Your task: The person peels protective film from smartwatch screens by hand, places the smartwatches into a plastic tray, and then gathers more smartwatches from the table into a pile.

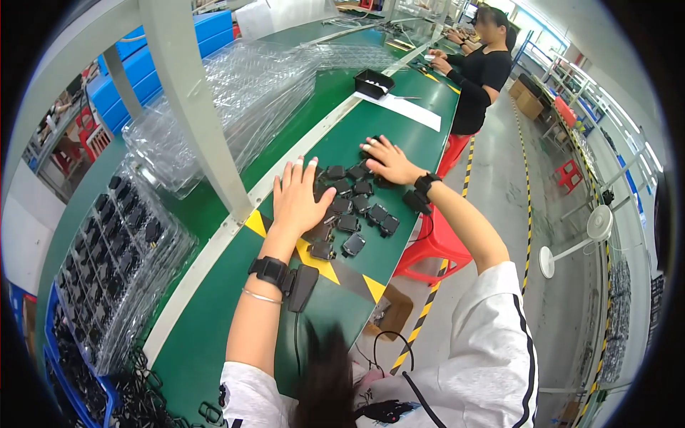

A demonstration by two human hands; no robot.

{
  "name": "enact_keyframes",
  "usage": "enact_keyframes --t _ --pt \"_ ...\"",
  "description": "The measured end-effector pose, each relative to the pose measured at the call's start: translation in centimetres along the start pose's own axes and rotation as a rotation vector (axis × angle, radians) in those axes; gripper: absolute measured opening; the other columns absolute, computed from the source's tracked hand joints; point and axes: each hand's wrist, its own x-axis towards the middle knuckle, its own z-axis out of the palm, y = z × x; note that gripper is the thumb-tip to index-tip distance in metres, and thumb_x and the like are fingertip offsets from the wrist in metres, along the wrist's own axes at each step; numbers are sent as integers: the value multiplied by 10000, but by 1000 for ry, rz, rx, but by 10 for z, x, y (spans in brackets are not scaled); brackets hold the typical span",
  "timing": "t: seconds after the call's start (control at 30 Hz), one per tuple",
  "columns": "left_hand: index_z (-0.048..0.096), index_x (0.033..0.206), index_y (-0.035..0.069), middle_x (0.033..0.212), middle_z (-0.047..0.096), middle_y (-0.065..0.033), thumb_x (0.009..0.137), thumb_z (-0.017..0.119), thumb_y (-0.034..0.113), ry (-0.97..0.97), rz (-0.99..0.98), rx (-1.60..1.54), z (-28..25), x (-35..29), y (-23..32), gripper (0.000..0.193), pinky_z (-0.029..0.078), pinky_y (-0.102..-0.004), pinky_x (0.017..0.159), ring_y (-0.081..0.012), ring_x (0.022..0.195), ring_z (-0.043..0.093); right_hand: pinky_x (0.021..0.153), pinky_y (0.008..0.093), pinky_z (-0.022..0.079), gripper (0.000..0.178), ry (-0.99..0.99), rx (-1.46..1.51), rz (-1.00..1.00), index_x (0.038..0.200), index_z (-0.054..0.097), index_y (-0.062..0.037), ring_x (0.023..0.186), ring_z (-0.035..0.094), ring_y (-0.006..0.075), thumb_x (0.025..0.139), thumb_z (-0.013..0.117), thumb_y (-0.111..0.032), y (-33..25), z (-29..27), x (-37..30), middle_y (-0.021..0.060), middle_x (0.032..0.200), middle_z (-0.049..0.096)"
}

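Observation:
Several small black square plastic cases (354, 245) lie in a loose cluster on the green work mat (414, 143). My left hand (297, 201) rests flat at the cluster's left edge, fingers stretched out and pointing away from me. At the far right edge my right hand (391, 163) lies with its fingers spread, partly over dark pieces. Neither hand grips anything that I can see; what lies under the palms is hidden. Both wrists wear black devices with straps, and a cable runs down from the one near my left wrist (302, 288).
Clear plastic trays (235, 93) are stacked at the far left; nearer trays (107, 264) hold black parts. A grey post (193, 107) stands beside the mat. Beyond are a black bin (374, 83) and white paper (410, 112). A red stool (439, 246) stands right; a co-worker (485, 64) sits farther along.

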Motion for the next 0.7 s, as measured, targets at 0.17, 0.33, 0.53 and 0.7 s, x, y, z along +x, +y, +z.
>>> enact_keyframes --t 0.17,0.33,0.53,0.7 --pt "335 1442 157 1508 283 -124 871 472 573 -214 63 98 28 19 7 719 146 -538 1124 -308 1411 207 1113 587 107 622 -12 44 5 1452 311 -172 1435 79 357 951 360 -538 -9 -5 -24 142 1537 204" --pt "351 1442 235 1510 279 -110 861 426 645 -184 72 150 39 17 9 715 96 -611 1102 -321 1414 184 1112 582 106 570 -73 -30 32 1472 275 -222 1429 45 401 965 340 -475 -28 -7 -34 138 1552 155" --pt "362 1439 272 1527 240 -117 854 387 682 -247 52 187 39 14 12 715 39 -643 1090 -336 1426 134 1096 583 181 625 28 -140 20 1456 310 -237 1412 111 431 935 347 -579 -32 -2 -43 257 1522 124" --pt "365 1438 272 1533 228 -111 846 389 691 -249 36 206 36 7 14 726 15 -671 1071 -343 1425 129 1087 574 217 656 -27 -184 38 1471 266 -215 1395 155 448 932 363 -575 -37 -7 -50 284 1507 130"
